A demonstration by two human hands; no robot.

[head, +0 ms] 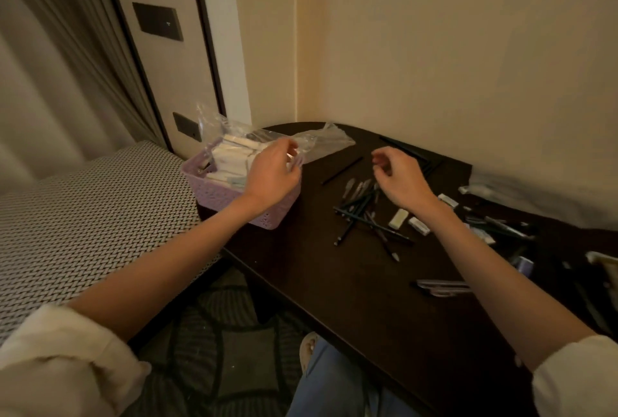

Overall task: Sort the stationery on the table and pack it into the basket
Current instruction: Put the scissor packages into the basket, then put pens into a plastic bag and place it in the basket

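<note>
A lilac plastic basket (219,194) stands at the left end of the dark table (351,286), filled with white packets (234,157) and clear plastic wrap. My left hand (272,175) hovers over the basket's right rim with curled fingers; whether it pinches anything is unclear. My right hand (399,180) hangs loosely curled and holds nothing, above a pile of dark pens (363,216). White erasers (398,218) lie just right of the pile. A single black pencil (341,170) lies between the basket and the pile.
An empty clear bag (326,141) lies behind the basket. More pens (443,286) and mixed stationery (501,229) crowd the table's right side. The wall runs close behind. A woven-pattern cushion (83,216) sits to the left, and my knee is below the table edge.
</note>
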